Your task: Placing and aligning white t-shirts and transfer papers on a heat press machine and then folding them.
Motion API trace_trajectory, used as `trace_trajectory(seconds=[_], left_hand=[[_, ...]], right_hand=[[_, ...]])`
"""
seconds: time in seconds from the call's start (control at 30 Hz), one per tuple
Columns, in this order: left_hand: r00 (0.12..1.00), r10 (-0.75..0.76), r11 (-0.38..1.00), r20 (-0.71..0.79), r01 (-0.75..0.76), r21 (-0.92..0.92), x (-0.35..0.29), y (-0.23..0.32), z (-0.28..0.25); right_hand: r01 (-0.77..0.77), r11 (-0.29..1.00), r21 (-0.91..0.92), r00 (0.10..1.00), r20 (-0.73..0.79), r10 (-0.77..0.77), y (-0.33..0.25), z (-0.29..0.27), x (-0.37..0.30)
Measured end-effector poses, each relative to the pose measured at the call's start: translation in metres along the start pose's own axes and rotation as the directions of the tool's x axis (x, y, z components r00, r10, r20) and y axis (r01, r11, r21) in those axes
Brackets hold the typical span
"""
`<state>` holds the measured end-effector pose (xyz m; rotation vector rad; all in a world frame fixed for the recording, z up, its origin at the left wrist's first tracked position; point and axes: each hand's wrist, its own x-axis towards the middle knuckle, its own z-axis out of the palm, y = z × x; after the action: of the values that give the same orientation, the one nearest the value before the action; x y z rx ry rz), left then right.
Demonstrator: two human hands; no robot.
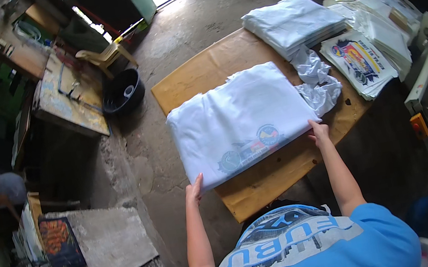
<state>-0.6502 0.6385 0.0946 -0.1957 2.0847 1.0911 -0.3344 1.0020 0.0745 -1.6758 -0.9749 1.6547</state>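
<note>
A person's left hand (194, 187) and right hand (319, 131), fingers closed on the near edge of a folded white printed shirt (240, 120), hold it flat on a cardboard-covered worktop (268, 181), near a stack of folded white shirts (292, 22).

White shirt (240, 120), folded flat, round blue-and-yellow print showing through near front edge, lies tilted on brown desk (268, 181), near corners at 7 and 4 o'clock held by hands.
</note>
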Motion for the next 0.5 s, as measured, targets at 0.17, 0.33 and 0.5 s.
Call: trace_trajectory(seconds=[0.17, 0.33, 0.5], left_hand=[[0.955, -0.033, 0.996, 0.295, 0.054, -0.064, -0.001, 0.023, -0.015], [0.917, 0.219, 0.863, 0.334, -0.022, -0.505, -0.052, 0.096, -0.037], [0.86, 0.482, 0.631, 0.167, -0.209, -0.747, -0.125, 0.171, -0.085]], right_hand=[[-0.107, 0.989, 0.1, 0.987, 0.127, 0.094, -0.031, 0.019, -0.006], [0.297, 0.941, 0.162, 0.881, 0.334, -0.335, -0.131, 0.031, -0.072], [0.26, 0.842, 0.473, 0.818, 0.355, -0.452, -0.233, 0.006, -0.107]])
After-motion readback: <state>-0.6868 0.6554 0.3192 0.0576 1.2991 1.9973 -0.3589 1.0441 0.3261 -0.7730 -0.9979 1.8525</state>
